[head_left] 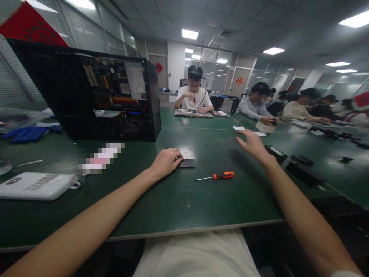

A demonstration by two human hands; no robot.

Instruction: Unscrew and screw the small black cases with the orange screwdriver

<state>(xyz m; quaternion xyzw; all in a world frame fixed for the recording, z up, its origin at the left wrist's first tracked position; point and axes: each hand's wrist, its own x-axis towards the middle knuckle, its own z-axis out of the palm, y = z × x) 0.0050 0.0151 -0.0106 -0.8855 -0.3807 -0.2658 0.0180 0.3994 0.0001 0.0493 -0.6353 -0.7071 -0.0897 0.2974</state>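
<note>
My left hand rests on the green table with its fingers curled over the left end of a small, dark, flat rectangular piece; the fingers hide part of it. Just right of that piece lies a screwdriver with an orange and black handle, its metal shaft pointing left. My right hand is held above the table, thumb and fingers apart, with nothing in it. Below and beyond its wrist sits a small black box with a pale top.
An open black computer case stands at the back left. Blue gloves and a white pouch-like item lie at left. Black parts lie at right. Across the table, a person works; others sit farther right.
</note>
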